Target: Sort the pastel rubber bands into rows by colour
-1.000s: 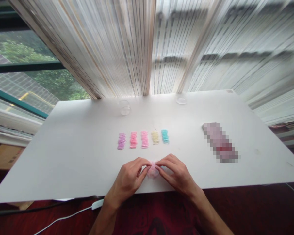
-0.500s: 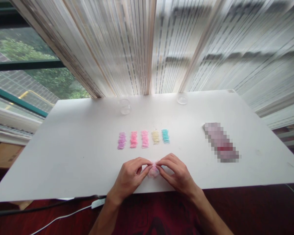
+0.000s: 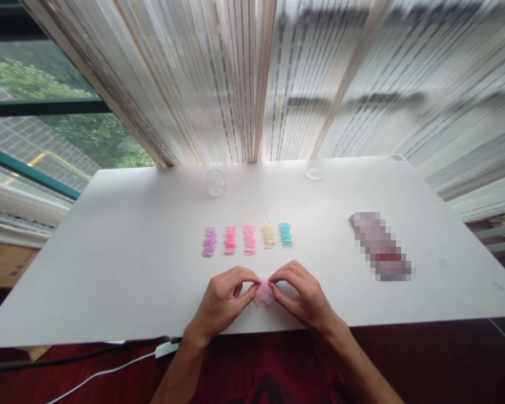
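My left hand and right hand each pinch fingertips together at a pink pile; I cannot tell what they grip.

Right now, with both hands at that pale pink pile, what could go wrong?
The left hand and right hand work fingertip to fingertip at the loose, pale pink, translucent pile, so pieces might scatter. The five small coloured bundles sit close together just beyond the hands; a knuckle could brush them and mix the colours.

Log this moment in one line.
left hand: at pinkish pile, grip unclear | right hand: at same pile, grip unclear | beyond: five coloured clusters in a row | right side: pixelated object
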`<state>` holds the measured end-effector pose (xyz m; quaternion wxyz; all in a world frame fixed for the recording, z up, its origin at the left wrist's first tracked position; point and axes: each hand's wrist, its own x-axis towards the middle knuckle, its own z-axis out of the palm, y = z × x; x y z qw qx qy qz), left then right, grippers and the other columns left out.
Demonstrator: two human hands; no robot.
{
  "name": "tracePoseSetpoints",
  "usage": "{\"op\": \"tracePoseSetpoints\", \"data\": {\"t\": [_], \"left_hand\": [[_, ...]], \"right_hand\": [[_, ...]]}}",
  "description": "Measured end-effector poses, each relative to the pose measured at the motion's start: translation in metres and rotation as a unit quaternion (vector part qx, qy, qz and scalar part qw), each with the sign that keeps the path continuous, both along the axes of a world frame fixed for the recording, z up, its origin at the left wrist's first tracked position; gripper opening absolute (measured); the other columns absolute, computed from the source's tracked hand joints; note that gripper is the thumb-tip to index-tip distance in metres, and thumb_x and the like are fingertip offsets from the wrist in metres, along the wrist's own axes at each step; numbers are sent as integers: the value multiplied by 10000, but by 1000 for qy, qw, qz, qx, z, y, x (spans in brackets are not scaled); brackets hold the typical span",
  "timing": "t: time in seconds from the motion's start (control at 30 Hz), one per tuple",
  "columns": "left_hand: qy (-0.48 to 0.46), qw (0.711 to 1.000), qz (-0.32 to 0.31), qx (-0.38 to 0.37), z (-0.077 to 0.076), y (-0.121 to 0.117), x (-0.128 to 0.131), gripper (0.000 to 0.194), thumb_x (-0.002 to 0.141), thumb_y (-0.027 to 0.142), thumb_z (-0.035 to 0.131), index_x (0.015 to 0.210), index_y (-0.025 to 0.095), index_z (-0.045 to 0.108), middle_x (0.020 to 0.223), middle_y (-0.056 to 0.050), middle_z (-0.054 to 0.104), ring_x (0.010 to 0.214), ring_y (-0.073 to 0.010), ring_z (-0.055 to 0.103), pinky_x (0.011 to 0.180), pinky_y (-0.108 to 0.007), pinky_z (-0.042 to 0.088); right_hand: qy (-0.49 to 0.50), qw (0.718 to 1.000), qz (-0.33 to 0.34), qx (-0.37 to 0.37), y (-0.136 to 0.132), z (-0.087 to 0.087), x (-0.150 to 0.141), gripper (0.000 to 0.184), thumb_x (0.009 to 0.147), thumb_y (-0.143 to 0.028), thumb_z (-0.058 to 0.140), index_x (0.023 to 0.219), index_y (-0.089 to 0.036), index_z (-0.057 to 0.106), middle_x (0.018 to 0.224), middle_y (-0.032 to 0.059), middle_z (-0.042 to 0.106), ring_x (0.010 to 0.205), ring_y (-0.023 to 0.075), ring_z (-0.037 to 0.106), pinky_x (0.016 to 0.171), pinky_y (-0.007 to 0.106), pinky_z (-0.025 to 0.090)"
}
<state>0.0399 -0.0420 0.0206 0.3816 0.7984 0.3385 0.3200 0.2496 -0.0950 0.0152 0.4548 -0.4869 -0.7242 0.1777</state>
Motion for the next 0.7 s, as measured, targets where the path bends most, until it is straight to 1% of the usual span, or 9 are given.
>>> {"op": "tracePoseSetpoints", "data": {"t": [0.1, 0.17, 0.3, 0.37, 0.5, 0.7], "left_hand": [[8, 1000, 21, 17, -1, 3, -2, 77, 946, 186, 678, 1016, 208, 705, 917, -17, 722, 608, -92, 526, 594, -217, 484], [11, 999, 33, 25, -3, 5, -4, 73, 952, 188, 670, 1015, 207, 700, 928, -18, 717, 598, -88, 514, 588, -214, 480], [17, 997, 65, 38, -14, 6, -11, 57, 960, 182, 651, 987, 201, 697, 917, -21, 715, 593, -91, 524, 560, -211, 465], [14, 995, 82, 47, -19, 5, -14, 51, 958, 178, 651, 975, 200, 695, 900, -21, 713, 604, -96, 547, 547, -208, 459], [14, 994, 92, 58, -22, 4, -15, 52, 960, 173, 652, 971, 205, 690, 887, -18, 711, 630, -103, 580, 555, -206, 463], [23, 993, 92, 64, -20, 5, -14, 47, 964, 184, 647, 964, 204, 690, 880, -17, 713, 629, -106, 586, 574, -211, 474]], "right_hand": [[-9, 1000, -18, 6, 9, -1, 6, 117, 936, -97, 648, 950, -213, 659, 853, 31, 697, 809, 189, 632, 735, 318, 536], [-23, 998, -50, 12, 18, -3, 11, 123, 943, -99, 633, 951, -217, 669, 867, 38, 701, 831, 198, 638, 759, 331, 543], [-68, 993, -97, 14, 36, -9, 19, 109, 957, -143, 628, 937, -222, 699, 842, 47, 681, 828, 218, 629, 745, 347, 550], [-81, 991, -109, 11, 41, -12, 20, 112, 963, -155, 623, 938, -223, 709, 818, 46, 662, 807, 219, 621, 725, 346, 549], [-96, 989, -116, 1, 44, -18, 17, 117, 978, -181, 610, 935, -216, 712, 799, 45, 645, 785, 218, 616, 716, 351, 548], [-123, 981, -147, -3, 43, -21, 15, 118, 989, -211, 607, 933, -208, 710, 803, 48, 651, 785, 220, 609, 719, 355, 540]]}}
